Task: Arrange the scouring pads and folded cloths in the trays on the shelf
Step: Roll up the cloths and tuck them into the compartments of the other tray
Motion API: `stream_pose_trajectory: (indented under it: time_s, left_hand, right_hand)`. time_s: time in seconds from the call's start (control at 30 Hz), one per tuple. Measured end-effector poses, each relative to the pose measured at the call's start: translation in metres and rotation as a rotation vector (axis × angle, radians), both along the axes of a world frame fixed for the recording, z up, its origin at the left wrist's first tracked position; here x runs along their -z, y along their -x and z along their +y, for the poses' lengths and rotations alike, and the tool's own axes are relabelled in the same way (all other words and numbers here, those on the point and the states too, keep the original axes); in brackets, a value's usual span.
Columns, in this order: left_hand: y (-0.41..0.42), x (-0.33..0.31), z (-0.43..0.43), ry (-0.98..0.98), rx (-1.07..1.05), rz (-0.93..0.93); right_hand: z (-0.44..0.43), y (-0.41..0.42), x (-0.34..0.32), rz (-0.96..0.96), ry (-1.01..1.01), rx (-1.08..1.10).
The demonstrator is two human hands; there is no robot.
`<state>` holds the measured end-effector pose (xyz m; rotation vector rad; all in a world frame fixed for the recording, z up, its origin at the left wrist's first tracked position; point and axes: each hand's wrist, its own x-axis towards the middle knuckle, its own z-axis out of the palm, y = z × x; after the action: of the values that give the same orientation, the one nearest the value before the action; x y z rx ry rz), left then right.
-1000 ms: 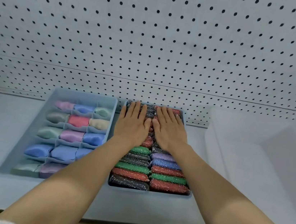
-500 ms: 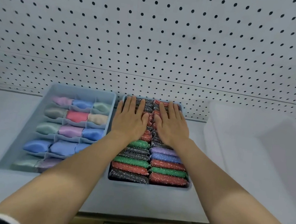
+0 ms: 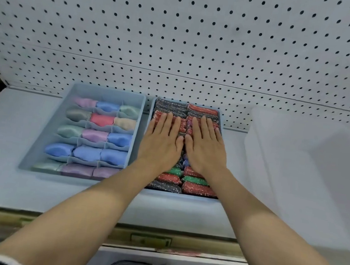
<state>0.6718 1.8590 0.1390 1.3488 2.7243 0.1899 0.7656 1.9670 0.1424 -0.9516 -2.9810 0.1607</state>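
Pads [image 3: 197, 189] packed on edge in two columns inside tray [image 3: 180, 196], directly under both palms; left hand [image 3: 161, 141] flat on one column, right hand [image 3: 206, 147] flat on the other; fingers straight and close together, pressing down, clasping nothing; thumbs almost touching between the columns.

Drawn back toward the body over the last second; fingertips earlier up near the far wall, now short of it; two far rows of pads uncovered beyond the fingertips; fewer near rows showing behind the wrists than before; no pad lifted or knocked out of line meanwhile.

Reads as a smoothing pass, far end to near end, to seat the pads level; far rows beyond the fingertips look settled and even; rows under the palms and behind the wrists probably left to press.

Cloths [image 3: 98, 135] just left of left hand, in cloth tray [image 3: 108, 92], one to a cell, untouched and lying as before; white bin [image 3: 298, 170] off to the right of right hand, apart from tray; all on shelf [image 3: 2, 132].

Judged close to done; both trays look full and orderly.
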Motion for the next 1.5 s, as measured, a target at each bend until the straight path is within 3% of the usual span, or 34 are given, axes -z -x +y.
stream_pose_trajectory:
  time_s: [0.13,0.4,0.8,1.5]
  left_hand:
    - [-0.007,-0.011,-0.01,-0.032,-0.024,-0.077]
    - [-0.043,-0.001,-0.046,-0.054,-0.047,0.021]
    - [-0.048,0.002,-0.07,-0.08,-0.031,0.043]
    - [-0.037,0.002,-0.088,-0.078,-0.094,0.006]
  right_hand:
    - [-0.007,-0.013,-0.01,0.032,0.052,0.034]
    - [-0.038,-0.041,0.001,0.008,0.006,0.078]
    - [-0.043,-0.053,-0.007,0.004,0.129,0.1]
    - [-0.065,-0.04,-0.003,-0.009,0.021,0.033]
